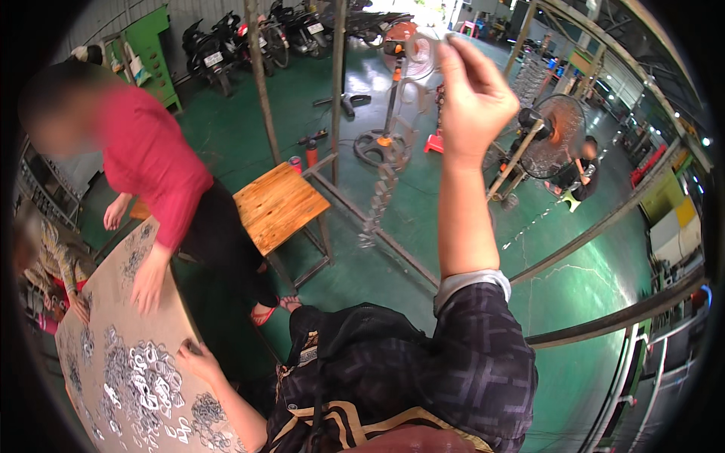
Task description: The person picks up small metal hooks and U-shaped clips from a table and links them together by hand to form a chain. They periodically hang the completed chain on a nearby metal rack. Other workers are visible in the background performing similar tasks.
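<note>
My right hand (472, 90) is raised high with its fingers pinched on the top of a long string of metal rings (384, 185). The string dangles down over the green floor. At the lower left, my left hand (198, 359) rests on a brown table (175, 321), fingertips at the edge of a heap of small silvery metal pieces (143, 381). Whether it grips any piece I cannot make out.
A person in a red top (147, 155) leans over the table's far end, one hand (147, 281) on the pieces. Behind stand a wooden stool (276, 204), metal frame posts (260, 83), two standing fans (555, 136), parked motorbikes (226, 38) and a green cabinet (151, 53).
</note>
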The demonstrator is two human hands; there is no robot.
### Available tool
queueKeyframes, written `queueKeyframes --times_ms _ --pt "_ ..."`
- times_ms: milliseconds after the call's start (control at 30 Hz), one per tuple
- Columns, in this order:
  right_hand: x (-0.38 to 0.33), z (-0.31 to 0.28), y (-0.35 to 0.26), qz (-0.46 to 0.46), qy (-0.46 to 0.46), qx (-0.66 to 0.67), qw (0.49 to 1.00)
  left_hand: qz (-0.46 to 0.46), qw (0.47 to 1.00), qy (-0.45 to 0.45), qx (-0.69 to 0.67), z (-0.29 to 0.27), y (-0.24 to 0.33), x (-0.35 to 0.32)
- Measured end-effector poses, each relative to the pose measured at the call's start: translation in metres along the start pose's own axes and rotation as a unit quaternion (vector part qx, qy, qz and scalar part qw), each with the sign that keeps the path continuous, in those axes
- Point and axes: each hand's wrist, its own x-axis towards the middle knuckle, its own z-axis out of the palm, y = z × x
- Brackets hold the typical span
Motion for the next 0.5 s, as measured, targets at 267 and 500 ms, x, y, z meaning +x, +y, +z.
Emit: queueKeyframes --times_ms 267,500 --pt "0.115 -0.085 0.025 -0.098 0.064 -0.155 0.981 -0.006 1.0 -0.002 0.002 0.006 -0.016 -0.002" --pt "0.214 -0.16 0.041 -0.162 0.148 -0.298 0.929 0.009 1.0 -0.001 0.012 0.009 -0.012 -0.003"
